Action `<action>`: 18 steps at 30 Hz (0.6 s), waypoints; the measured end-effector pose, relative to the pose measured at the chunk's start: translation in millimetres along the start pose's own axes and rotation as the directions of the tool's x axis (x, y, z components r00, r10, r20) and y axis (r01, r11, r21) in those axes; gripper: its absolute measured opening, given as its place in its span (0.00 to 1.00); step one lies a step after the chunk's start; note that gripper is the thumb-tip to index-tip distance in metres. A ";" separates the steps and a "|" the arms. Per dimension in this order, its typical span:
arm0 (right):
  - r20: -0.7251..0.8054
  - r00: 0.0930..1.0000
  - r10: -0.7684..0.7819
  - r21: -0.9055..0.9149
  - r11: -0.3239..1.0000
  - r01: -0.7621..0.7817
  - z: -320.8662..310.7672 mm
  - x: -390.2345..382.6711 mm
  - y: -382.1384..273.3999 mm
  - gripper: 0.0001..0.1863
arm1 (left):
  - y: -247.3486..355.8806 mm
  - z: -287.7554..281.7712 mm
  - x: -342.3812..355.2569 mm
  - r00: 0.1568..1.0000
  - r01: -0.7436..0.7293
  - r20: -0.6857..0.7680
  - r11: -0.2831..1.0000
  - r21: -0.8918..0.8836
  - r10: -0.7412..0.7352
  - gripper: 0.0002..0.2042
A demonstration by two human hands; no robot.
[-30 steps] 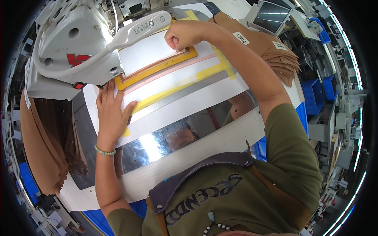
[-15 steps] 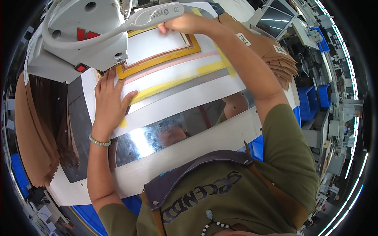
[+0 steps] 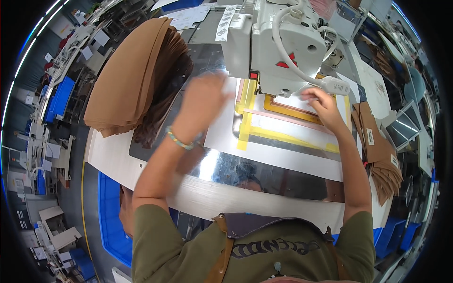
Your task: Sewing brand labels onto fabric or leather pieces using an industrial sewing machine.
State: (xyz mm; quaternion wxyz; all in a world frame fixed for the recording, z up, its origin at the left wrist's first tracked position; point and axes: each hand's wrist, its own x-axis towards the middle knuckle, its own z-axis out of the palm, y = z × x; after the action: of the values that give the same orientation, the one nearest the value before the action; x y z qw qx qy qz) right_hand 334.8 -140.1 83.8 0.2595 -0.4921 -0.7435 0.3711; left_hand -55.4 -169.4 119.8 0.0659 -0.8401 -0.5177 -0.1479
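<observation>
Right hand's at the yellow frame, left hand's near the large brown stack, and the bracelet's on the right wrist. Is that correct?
Not quite: the bracelet is on the left wrist, as the head view shows. The right hand is at the yellow frame and the left hand near the large brown stack, as you said.

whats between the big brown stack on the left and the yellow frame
In the head view: dark plate, the blurred left hand over it, then white sheet and yellow tape.
</observation>
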 end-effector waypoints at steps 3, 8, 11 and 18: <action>-0.160 0.985 -0.067 0.065 0.995 0.078 -11.2 -24.6 38.6 0.17 | -68.7 -46.4 10.0 0.927 0.187 -0.362 0.957 0.220 -0.098 0.13; -0.338 0.936 -0.099 0.118 0.982 0.147 -0.5 -25.2 22.3 0.15 | -180.9 -30.3 -2.0 0.898 0.335 -0.434 0.744 0.579 -0.066 0.21; -0.325 0.926 -0.193 -0.062 0.981 0.182 4.6 -27.9 17.4 0.14 | -188.8 -23.1 -0.2 0.904 0.319 -0.426 0.687 0.653 -0.014 0.22; -0.326 0.916 -0.233 -0.134 0.971 0.200 1.3 -36.5 14.9 0.12 | -221.1 -33.2 32.3 0.901 0.399 -0.359 0.791 0.464 -0.244 0.15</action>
State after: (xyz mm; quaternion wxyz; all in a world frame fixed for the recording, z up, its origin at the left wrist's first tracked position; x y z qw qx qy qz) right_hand 355.8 -170.7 70.3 0.3990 -0.4754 -0.7547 0.2128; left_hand -244.5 -50.0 152.2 0.3396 -0.6582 -0.6598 -0.1267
